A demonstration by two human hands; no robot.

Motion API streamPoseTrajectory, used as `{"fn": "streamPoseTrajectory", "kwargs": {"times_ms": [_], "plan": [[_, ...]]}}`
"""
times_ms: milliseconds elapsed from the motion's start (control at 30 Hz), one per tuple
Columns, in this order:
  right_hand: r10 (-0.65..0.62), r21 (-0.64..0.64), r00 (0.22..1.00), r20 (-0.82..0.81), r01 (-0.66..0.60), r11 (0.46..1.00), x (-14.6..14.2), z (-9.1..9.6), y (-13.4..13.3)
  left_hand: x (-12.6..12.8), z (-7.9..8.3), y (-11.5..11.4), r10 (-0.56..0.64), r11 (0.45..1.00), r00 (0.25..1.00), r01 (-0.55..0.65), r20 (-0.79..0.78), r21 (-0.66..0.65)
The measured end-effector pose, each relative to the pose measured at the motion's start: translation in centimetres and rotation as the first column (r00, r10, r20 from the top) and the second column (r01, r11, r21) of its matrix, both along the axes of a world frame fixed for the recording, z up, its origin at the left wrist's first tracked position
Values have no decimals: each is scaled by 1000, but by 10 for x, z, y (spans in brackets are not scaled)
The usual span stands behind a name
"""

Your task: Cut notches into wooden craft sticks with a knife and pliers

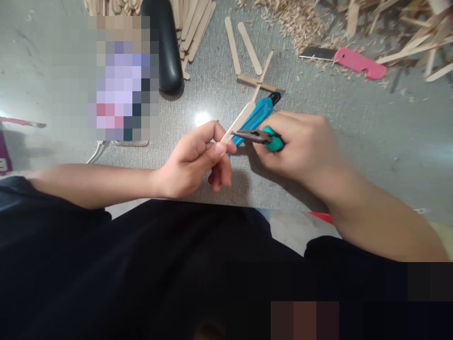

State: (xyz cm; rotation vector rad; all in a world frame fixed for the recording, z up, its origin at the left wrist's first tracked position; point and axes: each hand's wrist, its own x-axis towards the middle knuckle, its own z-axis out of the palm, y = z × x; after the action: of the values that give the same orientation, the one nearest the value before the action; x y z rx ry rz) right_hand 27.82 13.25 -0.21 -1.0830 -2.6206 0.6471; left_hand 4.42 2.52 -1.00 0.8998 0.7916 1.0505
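Between the thumb and fingers of my left hand is the lower end of a wooden craft stick, which slants up to the right. My right hand is wrapped round needle-nose pliers with green handles. The plier tips are at the stick's edge, just above my left thumb; I cannot tell whether they grip it. Behind the stick on the table lies a blue utility knife, its dark blade end to the upper right. Thin wood pieces lie just beyond it.
Two craft sticks lie farther back, near a stack of sticks and a black rounded case. A pink-handled knife with its blade out lies at right, near wood shavings. A blurred-out device stands at left with a white cable.
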Motion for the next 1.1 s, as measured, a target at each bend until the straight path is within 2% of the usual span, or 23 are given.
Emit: {"fn": "streamPoseTrajectory", "kwargs": {"times_ms": [200,367,467,533,600,633,667,733,833,933,1000,1100], "plan": [[85,-277,996,-36,-92,956,8,25,2,-2,-1,6,-20,998,1000,21,-16,59],[122,-430,992,1,-110,896,13,26,4,-1,-5,6,-18,999,999,19,-43,40],[141,-470,990,1,-124,874,13,25,3,-1,-6,6,-4,999,999,5,-33,35],[140,-386,990,-16,-136,913,12,21,3,-1,-6,6,4,1000,999,-3,-40,22],[94,-158,996,-4,-93,983,12,13,4,-2,-5,6,0,1000,999,0,-46,6],[59,-16,998,15,-59,998,13,8,5,-2,-5,6,-7,1000,999,6,-43,-5],[20,120,999,38,-24,992,15,2,7,-3,-4,6,-16,1000,999,16,-32,-17],[-24,279,996,89,-2,960,17,-10,12,-4,-2,7,-40,998,999,40,8,-42],[-54,303,991,120,15,953,19,-22,17,-5,0,6,-75,995,995,79,61,-64],[-84,279,992,90,56,959,15,-24,15,-5,0,7,-117,991,991,120,58,-56],[-69,285,997,40,55,957,10,-22,10,-4,-1,9,-121,992,992,122,42,-41],[0,207,1000,4,-1,978,4,-17,2,-2,-6,12,-98,995,993,97,64,14]]}}
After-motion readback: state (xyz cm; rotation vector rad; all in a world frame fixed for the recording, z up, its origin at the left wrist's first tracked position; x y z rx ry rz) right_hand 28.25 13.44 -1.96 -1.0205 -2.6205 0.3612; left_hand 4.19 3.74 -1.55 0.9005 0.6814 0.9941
